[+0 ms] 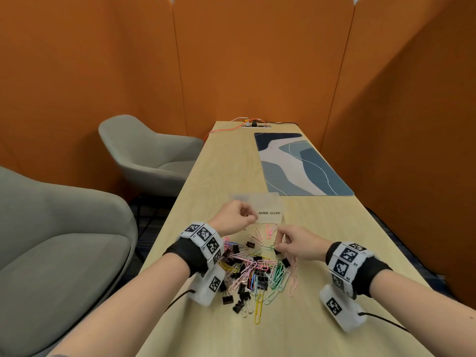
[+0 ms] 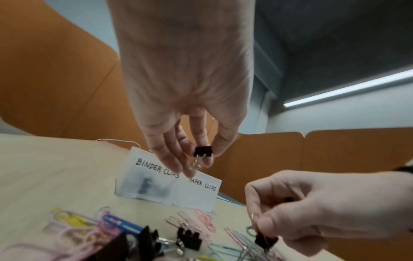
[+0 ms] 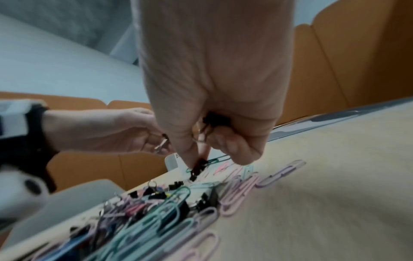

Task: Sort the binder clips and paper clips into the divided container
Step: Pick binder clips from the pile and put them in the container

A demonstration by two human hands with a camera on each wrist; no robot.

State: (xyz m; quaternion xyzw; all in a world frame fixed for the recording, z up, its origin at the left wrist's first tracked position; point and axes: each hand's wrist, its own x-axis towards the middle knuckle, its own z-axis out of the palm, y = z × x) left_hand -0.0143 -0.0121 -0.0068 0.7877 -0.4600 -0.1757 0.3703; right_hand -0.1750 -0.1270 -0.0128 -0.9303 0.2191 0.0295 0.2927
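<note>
A clear divided container (image 1: 268,202) (image 2: 156,187) with labels "BINDER CLIPS" and "PAPER CLIPS" stands on the table beyond a pile of coloured paper clips and black binder clips (image 1: 253,271) (image 3: 156,208). My left hand (image 1: 235,217) (image 2: 196,155) is raised in front of the container and pinches a small black binder clip (image 2: 203,151) between thumb and fingers. My right hand (image 1: 293,243) (image 3: 201,159) is at the pile's far right edge; it pinches a black binder clip (image 2: 266,240) (image 3: 196,169) at its fingertips and keeps another black clip (image 3: 216,119) tucked in its palm.
A blue patterned desk mat (image 1: 301,163) lies further back on the wooden table (image 1: 334,253). A power socket with orange and white cables (image 1: 255,123) is at the far end. Grey armchairs (image 1: 146,155) stand left of the table. Orange partition walls surround the place.
</note>
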